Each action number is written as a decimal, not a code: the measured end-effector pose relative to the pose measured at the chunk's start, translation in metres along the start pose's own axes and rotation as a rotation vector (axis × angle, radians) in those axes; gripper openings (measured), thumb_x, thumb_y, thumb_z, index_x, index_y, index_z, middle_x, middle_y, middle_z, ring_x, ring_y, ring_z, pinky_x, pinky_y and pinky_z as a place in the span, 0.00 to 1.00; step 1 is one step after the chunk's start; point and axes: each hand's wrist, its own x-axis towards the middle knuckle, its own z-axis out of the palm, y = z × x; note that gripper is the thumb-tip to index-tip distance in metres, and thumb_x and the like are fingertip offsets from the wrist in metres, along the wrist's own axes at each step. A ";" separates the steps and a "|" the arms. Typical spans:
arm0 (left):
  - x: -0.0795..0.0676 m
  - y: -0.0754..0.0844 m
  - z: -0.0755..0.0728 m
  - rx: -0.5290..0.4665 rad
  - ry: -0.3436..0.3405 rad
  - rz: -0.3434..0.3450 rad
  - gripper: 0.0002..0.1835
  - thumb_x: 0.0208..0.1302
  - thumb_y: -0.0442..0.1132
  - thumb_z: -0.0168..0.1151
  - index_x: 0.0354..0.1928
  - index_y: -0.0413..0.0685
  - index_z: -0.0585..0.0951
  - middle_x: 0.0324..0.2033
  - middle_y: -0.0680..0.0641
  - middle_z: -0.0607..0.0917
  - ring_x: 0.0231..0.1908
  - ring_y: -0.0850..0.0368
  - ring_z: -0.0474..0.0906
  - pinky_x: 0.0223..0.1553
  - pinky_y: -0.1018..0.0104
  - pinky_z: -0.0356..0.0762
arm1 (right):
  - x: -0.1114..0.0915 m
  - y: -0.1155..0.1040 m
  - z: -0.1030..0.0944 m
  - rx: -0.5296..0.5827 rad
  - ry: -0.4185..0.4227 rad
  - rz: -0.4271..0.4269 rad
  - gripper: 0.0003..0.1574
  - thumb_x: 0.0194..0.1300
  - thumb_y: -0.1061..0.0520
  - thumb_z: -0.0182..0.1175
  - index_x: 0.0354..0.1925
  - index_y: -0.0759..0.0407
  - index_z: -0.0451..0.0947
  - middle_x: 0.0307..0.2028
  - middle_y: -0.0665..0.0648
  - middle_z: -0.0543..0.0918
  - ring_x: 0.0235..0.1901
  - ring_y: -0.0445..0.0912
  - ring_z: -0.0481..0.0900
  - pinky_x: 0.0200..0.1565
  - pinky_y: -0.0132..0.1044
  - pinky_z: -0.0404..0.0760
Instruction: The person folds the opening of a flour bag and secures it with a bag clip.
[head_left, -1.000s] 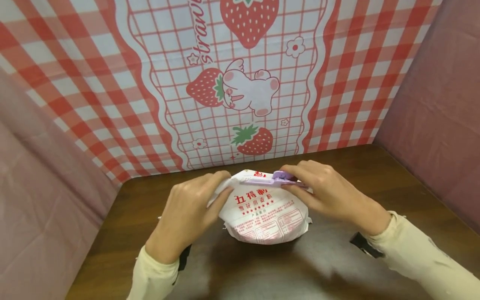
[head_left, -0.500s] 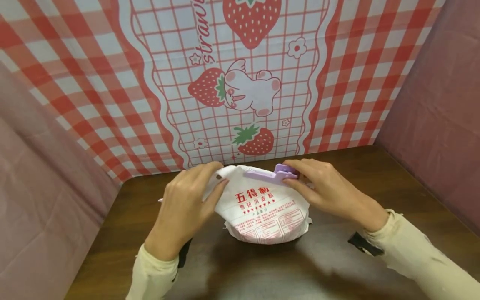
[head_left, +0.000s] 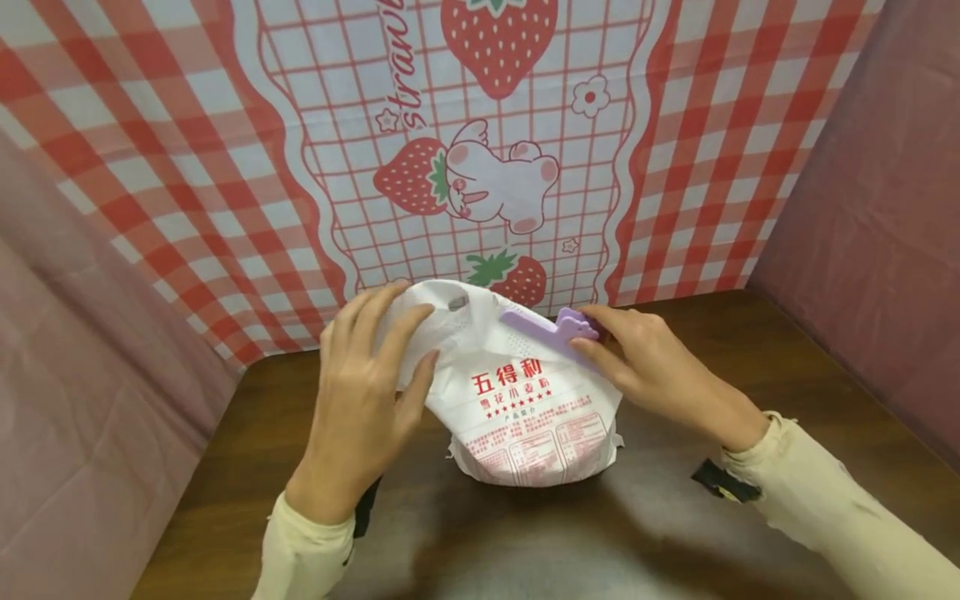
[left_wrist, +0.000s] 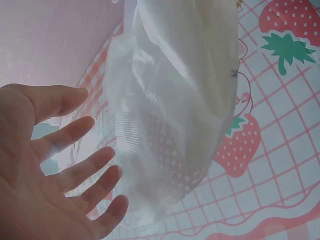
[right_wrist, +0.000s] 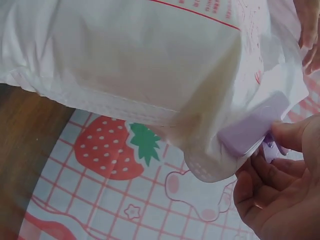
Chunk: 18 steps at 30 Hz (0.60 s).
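Observation:
A white flour bag [head_left: 517, 425] with red printed characters stands on the table in the head view, its upper part raised and spread toward the back. Across its upper right edge lies a purple bag clip [head_left: 558, 333]. My right hand [head_left: 660, 367] pinches the clip's end between thumb and fingers; the right wrist view also shows the clip [right_wrist: 255, 125] against the bag. At the bag's upper left is my left hand [head_left: 367, 375], its fingers spread. In the left wrist view, the left hand [left_wrist: 55, 165] is apart from the translucent bag film [left_wrist: 170, 115].
A brown wooden table [head_left: 232, 467] lies under the bag. Close behind rises a red and white checked strawberry cloth [head_left: 675, 167]. Pink cloth [head_left: 855, 192] hangs at both sides.
My left hand has let go of the bag's top, and its fingers have spread. The bag's top has unfolded upward to the left. The clip has tilted and risen slightly with my right hand.

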 end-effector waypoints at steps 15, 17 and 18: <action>-0.005 0.000 0.003 -0.022 -0.057 0.049 0.15 0.52 0.37 0.62 0.43 0.43 0.78 0.50 0.43 0.75 0.53 0.46 0.67 0.52 0.49 0.59 | 0.000 0.011 0.007 -0.023 0.065 0.044 0.19 0.56 0.55 0.61 0.45 0.61 0.72 0.31 0.50 0.78 0.26 0.37 0.72 0.25 0.33 0.74; -0.006 0.001 0.006 -0.018 -0.092 0.055 0.14 0.53 0.38 0.61 0.43 0.44 0.78 0.49 0.44 0.76 0.52 0.46 0.67 0.51 0.49 0.60 | -0.001 0.011 0.006 -0.012 0.044 0.043 0.19 0.57 0.54 0.61 0.46 0.60 0.72 0.31 0.50 0.78 0.27 0.37 0.73 0.26 0.33 0.74; -0.007 0.002 0.008 -0.015 -0.109 0.058 0.13 0.53 0.39 0.61 0.42 0.45 0.78 0.48 0.44 0.76 0.52 0.47 0.67 0.51 0.49 0.60 | -0.002 0.010 0.005 -0.003 0.032 0.041 0.19 0.57 0.54 0.61 0.46 0.60 0.72 0.32 0.49 0.78 0.27 0.37 0.73 0.27 0.33 0.75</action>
